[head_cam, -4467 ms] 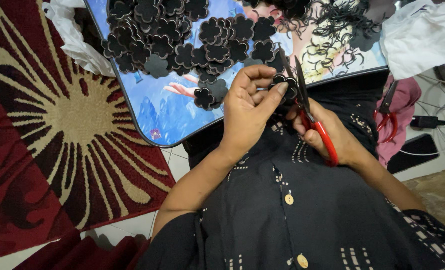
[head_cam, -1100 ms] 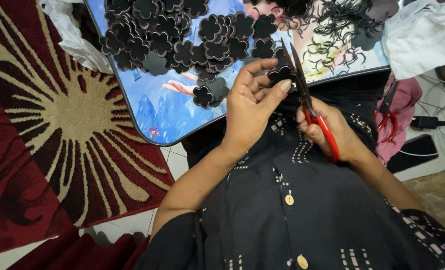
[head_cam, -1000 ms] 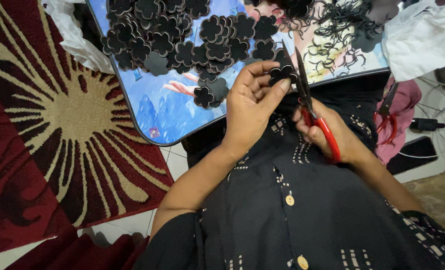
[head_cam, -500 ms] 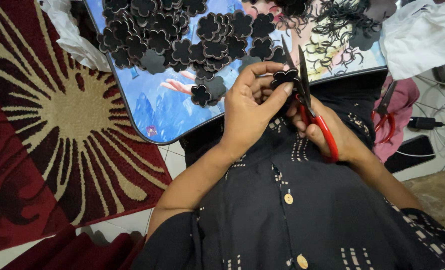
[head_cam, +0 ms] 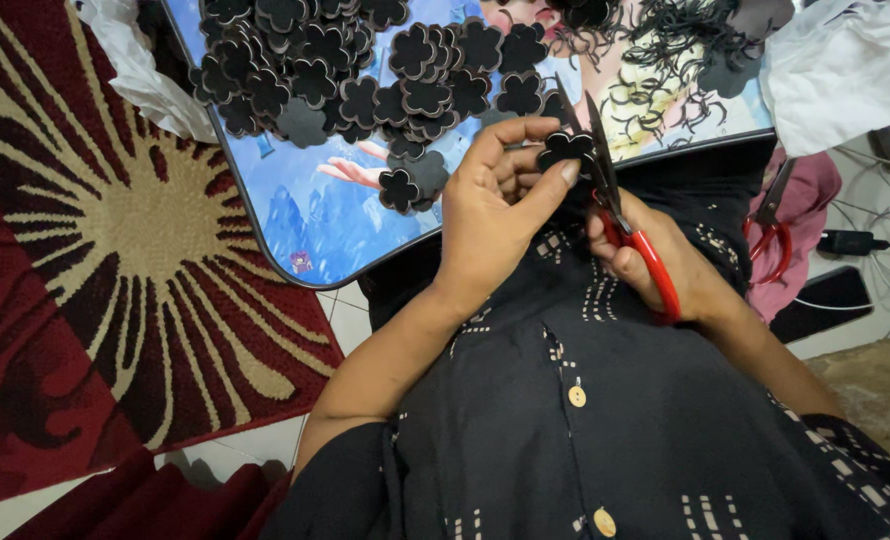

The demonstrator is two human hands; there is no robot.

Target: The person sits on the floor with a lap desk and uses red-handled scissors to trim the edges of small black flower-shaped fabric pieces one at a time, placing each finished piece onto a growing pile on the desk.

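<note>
A small black flower-shaped foam cut-out (head_cam: 565, 148) sits pinched between the thumb and fingertips of the left hand (head_cam: 495, 215), held up in front of the person's dark patterned shirt (head_cam: 605, 420) and just over the near edge of a large blue picture-printed board (head_cam: 315, 215). The left hand is closed on this piece, thumb stretched up along its lower side, fingers curled behind it. The right hand (head_cam: 665, 265) is wrapped around the red handles of a pair of red-handled scissors with dark blades (head_cam: 615, 205); the blades point up and away from the body, slightly parted, and stand right against the right side of the cut-out, touching or nearly touching it. On the board beyond the hands lies a heap of black flower-shaped foam pieces (head_cam: 355, 70), overlapping one another, with one single flower (head_cam: 398, 188) lying apart, nearer the left hand. Thin black curly trimmings (head_cam: 665, 60) are scattered at the board's far right. A second pair of red scissors (head_cam: 773, 235) rests on pink cloth (head_cam: 805, 220) to the right, near a black charger with white cable (head_cam: 850, 242). A red rug with a cream sunburst pattern (head_cam: 115, 250) covers the floor on the left
</note>
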